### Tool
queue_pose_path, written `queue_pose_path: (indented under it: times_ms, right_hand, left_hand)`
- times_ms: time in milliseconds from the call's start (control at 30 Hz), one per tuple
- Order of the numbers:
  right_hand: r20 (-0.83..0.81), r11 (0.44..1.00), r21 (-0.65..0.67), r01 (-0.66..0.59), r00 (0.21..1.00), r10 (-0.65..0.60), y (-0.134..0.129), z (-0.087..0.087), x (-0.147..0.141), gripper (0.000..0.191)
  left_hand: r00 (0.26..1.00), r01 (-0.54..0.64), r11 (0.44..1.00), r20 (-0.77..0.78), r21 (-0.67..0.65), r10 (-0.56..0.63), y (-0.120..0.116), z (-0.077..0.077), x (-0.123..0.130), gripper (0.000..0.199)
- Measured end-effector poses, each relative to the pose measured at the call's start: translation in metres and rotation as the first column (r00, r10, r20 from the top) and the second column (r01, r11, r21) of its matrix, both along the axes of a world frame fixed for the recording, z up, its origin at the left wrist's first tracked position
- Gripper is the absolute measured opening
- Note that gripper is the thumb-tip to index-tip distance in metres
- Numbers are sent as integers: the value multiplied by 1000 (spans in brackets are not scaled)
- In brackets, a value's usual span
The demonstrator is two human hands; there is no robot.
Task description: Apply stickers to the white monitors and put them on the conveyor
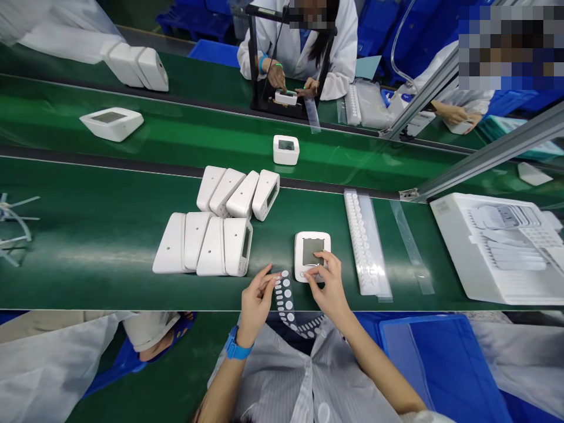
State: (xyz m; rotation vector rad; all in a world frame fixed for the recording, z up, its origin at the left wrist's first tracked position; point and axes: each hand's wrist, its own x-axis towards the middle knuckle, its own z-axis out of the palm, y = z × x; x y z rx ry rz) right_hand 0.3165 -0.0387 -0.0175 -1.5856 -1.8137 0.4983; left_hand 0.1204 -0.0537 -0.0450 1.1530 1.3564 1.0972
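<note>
My left hand (pixel 257 299), with a blue band at the wrist, pinches the upper end of a clear strip of white oval and round stickers (pixel 288 304). The strip hangs over the bench edge and curls towards my chest. My right hand (pixel 329 285) is bent over a white device with a grey screen (pixel 312 245), lying flat screen up. Its thumb and fingertips come together at the device's lower part, below the screen; anything small between them is too hard to make out. Left of my hands, two rows of similar white devices (pixel 211 245) stand on their sides.
To the right lie a clear sleeve with white round parts (pixel 363 244), a clear strip (pixel 412 247) and a white bin of parts (pixel 453 252). A metal beam (pixel 480 151) slants above. White devices (pixel 286 150) sit on the green belt. A co-worker (pixel 304 47) works opposite.
</note>
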Motion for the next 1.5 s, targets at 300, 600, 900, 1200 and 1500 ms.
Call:
queue_pose_path:
  times_ms: [300, 600, 900, 1200, 1500]
  right_hand:
    - [-124, 998, -40, 45, 991, -50, 3, 4, 5, 7]
    - [-64, 996, 13, 83, 995, -82, 3, -5, 0, 10]
    - [-132, 1000, 11, 6, 991, -4, 83, 48, 27, 15]
    - [6, 915, -180, 361, 930, -366, 337, 38, 10, 87]
    - [-39, 916, -216, 339, 934, -355, 350, 40, 23, 104]
  left_hand:
    - [1000, -8, 1000, 18, 19, 7, 1, -5, 1, 41]
    - [1000, 10, 1000, 10, -12, -10, -1, -2, -1, 43]
    - [998, 59, 998, 0, -23, -59, 1, -7, -3, 42]
    - [993, 76, 997, 89, 25, -78, 5, -6, -4, 27]
    - [989, 49, 999, 142, 6, -49, 10, 1, 0, 30]
